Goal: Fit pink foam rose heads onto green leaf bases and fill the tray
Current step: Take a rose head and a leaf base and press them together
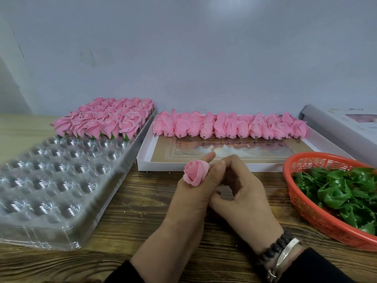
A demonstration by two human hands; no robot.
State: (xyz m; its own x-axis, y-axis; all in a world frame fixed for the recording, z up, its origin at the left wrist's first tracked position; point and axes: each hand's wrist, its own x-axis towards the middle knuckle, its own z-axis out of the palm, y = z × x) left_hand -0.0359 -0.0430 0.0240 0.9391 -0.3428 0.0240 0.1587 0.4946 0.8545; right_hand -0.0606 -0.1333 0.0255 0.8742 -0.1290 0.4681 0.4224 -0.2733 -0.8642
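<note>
The left hand [195, 186] grips a pink rose [193, 173] between thumb and fingers, bloom tilted up and to the left, just above the wooden table [130, 203]. The right hand [242, 193] sits right against it, fingers curled in toward the base of the rose; whether they pinch anything there I cannot tell, since the left hand hides that spot. A dark bead bracelet [275, 248] and a silver bangle [289, 250] circle the right wrist.

To the left lies the clear tray [61, 180], its far rows filled with finished roses [106, 119] showing green leaf tips underneath, its near cups bare. Behind the hands a white box [204, 166] holds a row of rose heads [228, 127] lying stem-down. At the right, a red basket [306, 205] holds a heap of green leaves [342, 190].
</note>
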